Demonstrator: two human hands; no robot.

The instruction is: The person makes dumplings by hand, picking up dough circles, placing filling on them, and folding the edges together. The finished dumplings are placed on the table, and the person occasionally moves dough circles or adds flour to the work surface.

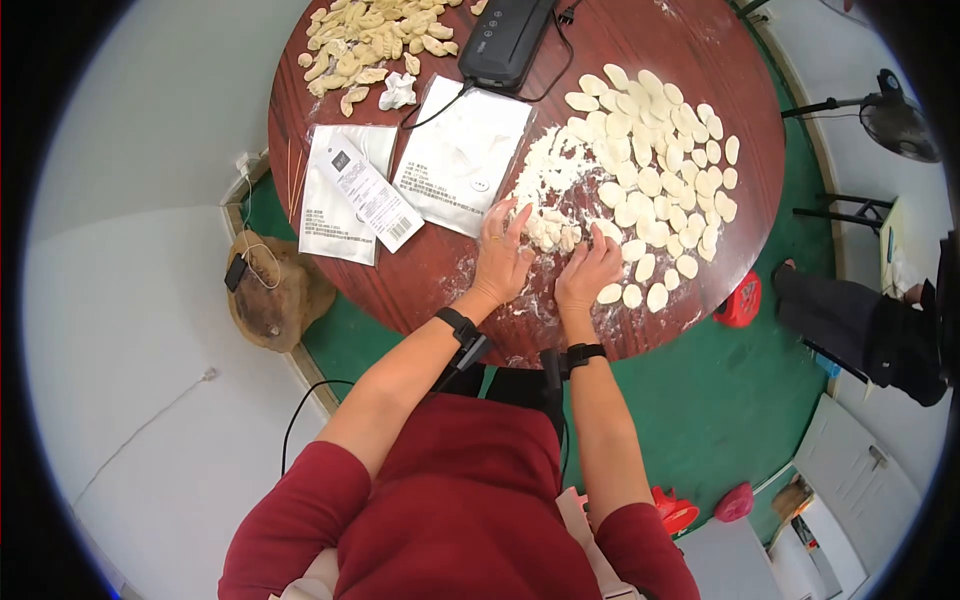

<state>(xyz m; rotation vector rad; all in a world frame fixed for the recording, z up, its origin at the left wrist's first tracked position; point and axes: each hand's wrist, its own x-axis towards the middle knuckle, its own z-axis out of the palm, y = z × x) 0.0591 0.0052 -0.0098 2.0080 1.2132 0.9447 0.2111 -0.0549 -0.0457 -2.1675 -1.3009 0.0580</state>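
I am viewing the head camera, which is looking straight down on a round, dark red-brown wooden table (640,40).

1. The left hand (500,255) is lying palm down on the table with its fingers spread. Its fingertips are touching a small heap of white, lumpy dough pieces (550,232).
2. The right hand (588,272) is resting just beside the same heap, on its near right side, with its fingers curling inward. I cannot tell whether it is pinching a piece.
3. The heap is sitting between the two hands, at the near end of a patch of loose white flour (545,170).
4. A wide field of pale, flattened oval dough discs (660,150) is lying to the right of the hands.
5. Two white rectangular foil pouches (460,155) are lying to the left of the flour, and a black oblong plastic appliance (505,40) is standing beyond them.
6. A pile of pale folded dumplings (370,40) is lying at the far left edge
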